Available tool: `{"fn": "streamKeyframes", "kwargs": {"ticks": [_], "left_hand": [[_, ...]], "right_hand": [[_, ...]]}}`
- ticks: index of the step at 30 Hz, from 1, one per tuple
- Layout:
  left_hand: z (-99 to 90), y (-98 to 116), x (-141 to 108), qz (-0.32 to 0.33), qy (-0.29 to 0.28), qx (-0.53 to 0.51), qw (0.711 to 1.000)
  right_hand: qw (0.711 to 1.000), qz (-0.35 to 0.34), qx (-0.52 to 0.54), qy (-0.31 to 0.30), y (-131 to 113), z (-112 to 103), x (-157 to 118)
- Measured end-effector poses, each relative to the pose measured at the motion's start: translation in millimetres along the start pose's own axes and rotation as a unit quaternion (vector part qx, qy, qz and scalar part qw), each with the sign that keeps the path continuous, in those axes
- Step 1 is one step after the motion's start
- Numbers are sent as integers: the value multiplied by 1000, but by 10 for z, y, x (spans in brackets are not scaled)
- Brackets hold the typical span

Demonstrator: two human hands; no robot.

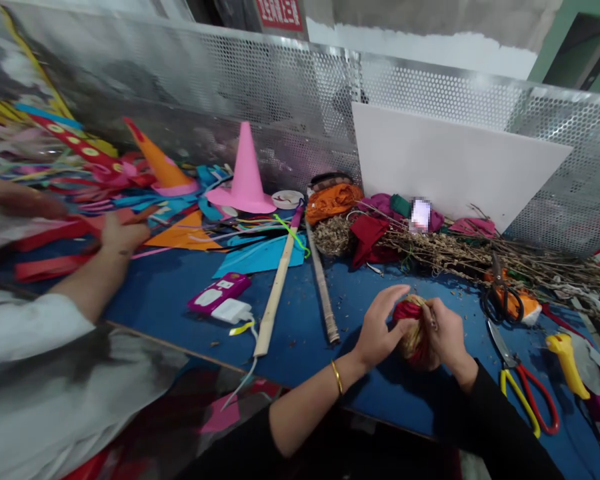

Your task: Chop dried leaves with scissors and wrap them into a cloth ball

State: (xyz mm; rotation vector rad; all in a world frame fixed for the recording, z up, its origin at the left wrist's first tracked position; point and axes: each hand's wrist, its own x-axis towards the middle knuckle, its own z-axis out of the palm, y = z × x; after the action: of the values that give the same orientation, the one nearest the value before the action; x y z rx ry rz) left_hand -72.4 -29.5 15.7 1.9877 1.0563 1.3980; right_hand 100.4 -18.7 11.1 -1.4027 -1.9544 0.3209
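Note:
A round bundle (414, 330) in red and straw colour sits low over the blue table (305, 350), between both hands. My left hand (384, 327), with a gold bangle on the wrist, curves around its left side, thumb across the front and fingers behind. Closed on the right side of the same bundle is my right hand (447, 333), its fingertips bent at the upper edge. The bundle's underside and far side are hidden. To the right of my right hand lie scissors (517, 377) with one yellow and one red handle.
Wooden sticks (279, 293) and a purple device (220, 293) lie left. Dried stalks (430, 250), dark scissors (503, 300) and a yellow-handled tool (567, 367) are behind and right. A pink cone hat (245, 173) stands farther back. Another person's arms (105, 260) reach over red strips.

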Motion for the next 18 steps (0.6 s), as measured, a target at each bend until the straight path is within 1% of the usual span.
{"fn": "streamKeyframes", "kwargs": {"ticks": [1,2,4,7,10,12,14,18], "left_hand": [[24,-55,60,-25,-10,-52,998],[45,-105,132,-36,-26,-104,994],[73,-183,287,-33,-53,-183,981],[96,-268,448,-27,-65,-228,971],[156,-339,454,-78,-55,-236,967],[228,-368,403,-106,-19,-216,971],[310,-376,357,-124,13,-178,976],[407,-366,356,-153,36,-104,982]], "right_hand": [[998,23,43,25,-6,-12,50],[994,40,86,48,-11,-14,108],[981,66,161,87,-12,15,227],[965,98,217,105,26,143,346],[964,113,217,106,85,294,356],[962,126,214,117,105,358,333],[959,135,214,127,105,385,318],[957,138,218,130,117,389,348]]}}
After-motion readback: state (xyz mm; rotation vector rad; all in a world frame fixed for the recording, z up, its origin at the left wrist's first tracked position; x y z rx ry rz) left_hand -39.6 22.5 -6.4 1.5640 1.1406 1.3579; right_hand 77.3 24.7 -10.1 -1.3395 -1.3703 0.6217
